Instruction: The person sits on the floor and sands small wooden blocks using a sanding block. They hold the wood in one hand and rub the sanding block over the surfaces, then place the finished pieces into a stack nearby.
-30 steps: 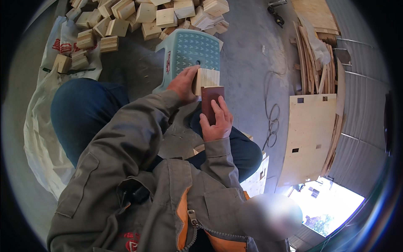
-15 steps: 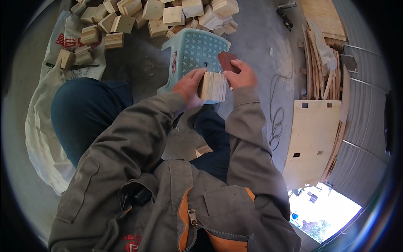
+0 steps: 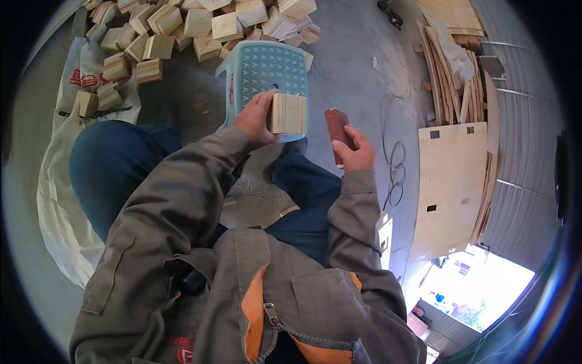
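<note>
Near the middle of the frame, a little above centre, the left hand point(image 3: 257, 118) grips a layered plywood block point(image 3: 289, 113) by its left side, fingers bent along the edge. The block's striped face is turned up, and it sits over the near right part of a pale blue-green plastic step stool point(image 3: 267, 64) (whether it rests on the seat or is held just above it, I cannot tell).

To the right, well apart from the block, the right hand point(image 3: 359, 150) is closed around the lower part of a red-brown sanding block point(image 3: 335, 126), thumb on its near face. That sanding block tilts, its upper end leaning left, and touches neither the stool nor the plywood block.

Across the upper left and top centre lies a heap of similar wooden blocks point(image 3: 185, 25). Below it on the left, a white woven sack point(image 3: 63, 200) spreads over the floor, with a few blocks on its upper end. Right of centre, a thin cable point(image 3: 394, 176) lies in loops; further right are a plywood sheet point(image 3: 451, 164) with rectangular cut-outs and, at upper right, a stack of boards point(image 3: 439, 85).
</note>
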Available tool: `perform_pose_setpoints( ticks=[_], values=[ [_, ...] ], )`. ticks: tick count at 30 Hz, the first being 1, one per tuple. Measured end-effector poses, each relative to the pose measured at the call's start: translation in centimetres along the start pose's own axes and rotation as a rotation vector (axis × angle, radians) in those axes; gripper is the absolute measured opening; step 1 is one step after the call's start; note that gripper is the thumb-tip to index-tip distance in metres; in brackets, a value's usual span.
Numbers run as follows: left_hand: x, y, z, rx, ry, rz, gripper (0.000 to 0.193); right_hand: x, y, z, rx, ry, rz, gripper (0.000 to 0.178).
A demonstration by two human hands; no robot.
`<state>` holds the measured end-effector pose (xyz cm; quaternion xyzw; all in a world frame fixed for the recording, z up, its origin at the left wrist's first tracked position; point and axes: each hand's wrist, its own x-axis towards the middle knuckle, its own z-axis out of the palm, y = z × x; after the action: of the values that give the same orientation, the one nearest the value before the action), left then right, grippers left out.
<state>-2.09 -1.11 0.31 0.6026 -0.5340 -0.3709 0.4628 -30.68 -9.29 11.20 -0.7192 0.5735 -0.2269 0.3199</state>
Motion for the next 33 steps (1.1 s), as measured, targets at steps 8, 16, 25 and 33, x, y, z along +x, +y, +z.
perform_pose_setpoints(
  ticks=[8,16,25,33],
  values=[
    [0.6,0.0,0.5,-0.148,-0.017,-0.116,0.115,-2.5,0.7,1.3,-0.001,0.014,0.035,0.063],
    [0.4,1.8,0.0,-0.052,-0.044,-0.119,0.104,-2.8,0.0,1.7,-0.038,-0.021,-0.015,0.062],
    [0.3,0.4,0.4,-0.175,-0.022,-0.143,0.111,-3.0,-1.9,2.6,-0.029,-0.080,-0.092,0.060],
    [0.4,0.2,0.5,-0.532,-0.032,-0.234,0.096,-2.9,-1.4,3.0,-0.072,-0.046,-0.190,0.059]
  ],
)
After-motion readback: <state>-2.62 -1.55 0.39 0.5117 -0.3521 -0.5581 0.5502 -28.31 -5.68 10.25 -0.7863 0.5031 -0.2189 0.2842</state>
